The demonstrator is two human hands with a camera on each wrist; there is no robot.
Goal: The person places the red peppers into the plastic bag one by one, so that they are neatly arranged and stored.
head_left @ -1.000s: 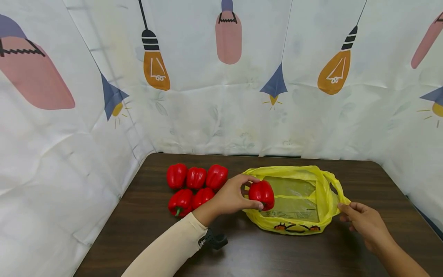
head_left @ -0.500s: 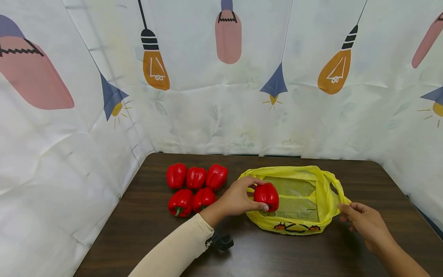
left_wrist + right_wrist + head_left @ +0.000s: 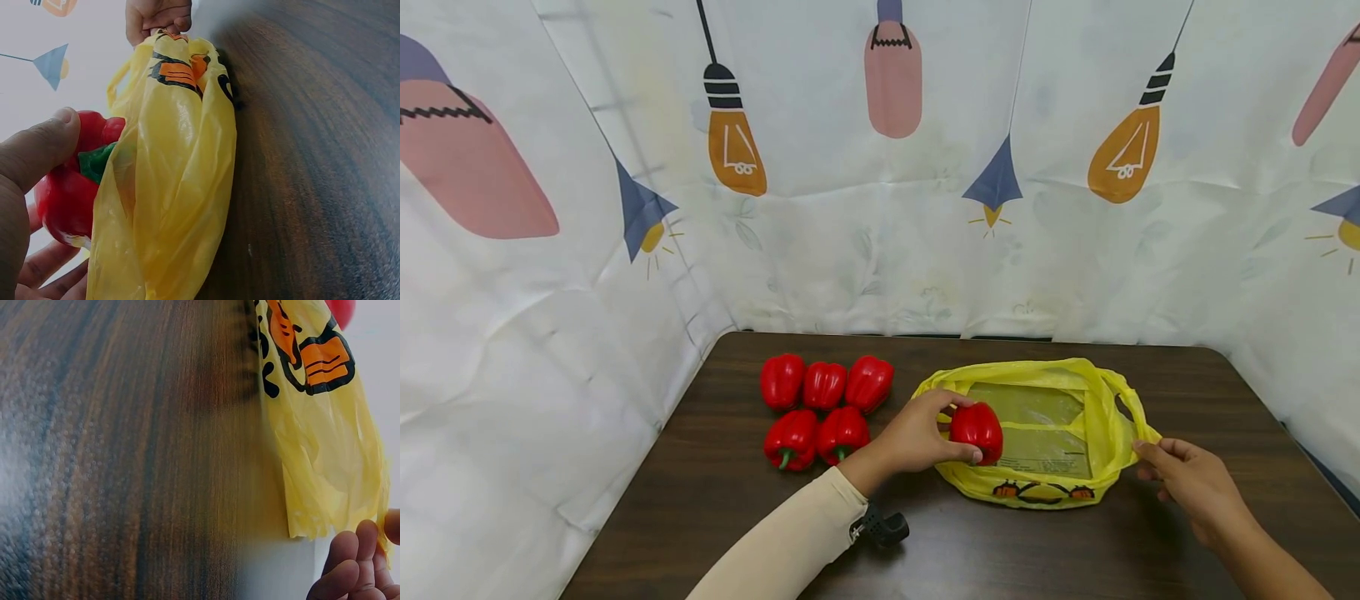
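My left hand [image 3: 917, 435] grips a red bell pepper [image 3: 977, 433] between thumb and fingers, over the left side of an open yellow plastic bag [image 3: 1108, 433]. In the left wrist view the pepper [image 3: 69, 200] shows its green stem, partly behind the bag's wall [image 3: 175, 169]. My right hand [image 3: 1195, 487] pinches the bag's right handle edge between thumb and fingers; the right wrist view shows the fingers [image 3: 344, 569] at the thin plastic. Several more red bell peppers [image 3: 823, 385] lie in two rows to the left of the bag.
All of this rests on a dark wood-grain table [image 3: 1000, 554]. A white curtain [image 3: 865, 275] printed with lamps and bulbs hangs behind and along the sides. A black strap device [image 3: 883, 527] sits at my left wrist.
My left hand has moved right with the pepper, then slightly lower, further over the bag's mouth. The right hand keeps its pinch on the bag in the same place.
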